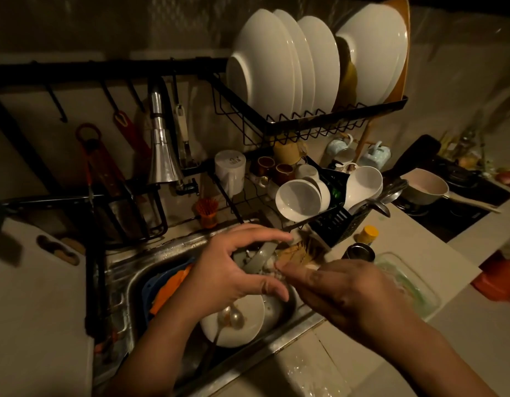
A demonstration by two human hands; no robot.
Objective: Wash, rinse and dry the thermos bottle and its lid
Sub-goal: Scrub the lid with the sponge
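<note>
A: Still washing?
B: Yep. Left hand (pixel 233 270) gripping grey lid (pixel 259 257) over sink (pixel 127 285); right hand (pixel 342 287) scrubbing it, grip unclear. No bottle spotted. Rinse, dry pending.

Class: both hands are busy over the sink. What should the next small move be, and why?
Probably keep scrubbing: the left hand cups a grey lid with a strap while the right hand works something sudsy against it, above the dirty plate in the sink; no water runs.
</note>
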